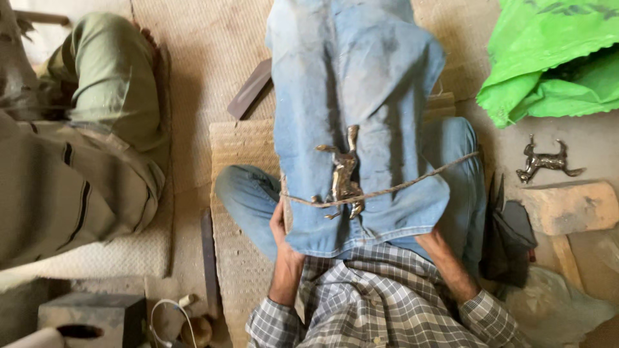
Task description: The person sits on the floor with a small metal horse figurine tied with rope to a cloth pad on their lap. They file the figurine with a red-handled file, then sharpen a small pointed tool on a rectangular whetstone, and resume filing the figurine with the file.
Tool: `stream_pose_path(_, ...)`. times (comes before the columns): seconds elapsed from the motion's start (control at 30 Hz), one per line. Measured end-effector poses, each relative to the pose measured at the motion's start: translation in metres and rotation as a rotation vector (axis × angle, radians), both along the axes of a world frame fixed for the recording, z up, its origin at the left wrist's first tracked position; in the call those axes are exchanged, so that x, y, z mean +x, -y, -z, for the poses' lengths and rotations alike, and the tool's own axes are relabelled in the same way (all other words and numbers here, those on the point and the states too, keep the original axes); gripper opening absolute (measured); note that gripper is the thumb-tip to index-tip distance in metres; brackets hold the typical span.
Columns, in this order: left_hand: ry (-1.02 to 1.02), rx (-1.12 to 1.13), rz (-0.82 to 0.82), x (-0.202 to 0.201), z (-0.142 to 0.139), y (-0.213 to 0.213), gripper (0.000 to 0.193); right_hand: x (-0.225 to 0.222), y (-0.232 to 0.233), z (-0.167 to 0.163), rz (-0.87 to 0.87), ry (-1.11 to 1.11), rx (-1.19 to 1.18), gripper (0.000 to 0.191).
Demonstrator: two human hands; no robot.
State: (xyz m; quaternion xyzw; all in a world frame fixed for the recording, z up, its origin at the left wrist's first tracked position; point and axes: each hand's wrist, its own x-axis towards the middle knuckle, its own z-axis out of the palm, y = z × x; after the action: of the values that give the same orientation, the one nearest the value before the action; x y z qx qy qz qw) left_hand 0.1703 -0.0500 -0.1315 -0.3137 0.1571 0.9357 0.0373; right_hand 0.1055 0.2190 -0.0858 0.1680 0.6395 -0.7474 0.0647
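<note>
A faded blue denim cloth hangs over my raised leg. A small brass animal figurine lies on the cloth, and a thin cord runs across its lower part and over the cloth. My left hand grips the lower left edge of the denim where the cord ends. My right forearm reaches up under the lower right corner of the cloth, which hides the hand itself. I wear a checked shirt and blue jeans.
A second brass animal figurine lies on the floor at the right, near a wooden block and a dark cloth. A green plastic bag sits top right. Another person in green trousers sits at the left. A dark flat bar lies on the mat.
</note>
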Motion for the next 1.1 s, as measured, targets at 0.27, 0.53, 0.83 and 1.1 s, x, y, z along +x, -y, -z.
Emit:
stream_pose_path(0.27,0.022,-1.196,0.579,-0.005,-0.068,0.041,0.034,0.034,-0.044,0.032,-0.02,-0.002,-0.019,0.032)
stream_pose_path(0.53,-0.556,-2.173,0.44,-0.036,-0.157,0.004,0.044,0.057,-0.071,-0.082,0.051,-0.297,0.928,0.019)
stream_pose_path(0.83,-0.856,-2.276,0.559,-0.116,-0.154,-0.024,0.016,0.045,0.044,-0.1,-0.352,-0.747,1.119,0.029)
stream_pose_path(1.1,-0.865,-2.132,0.579,-0.132,-0.141,-0.021,0.012,0.041,0.044,-0.098,-0.37,-0.782,1.258,0.042)
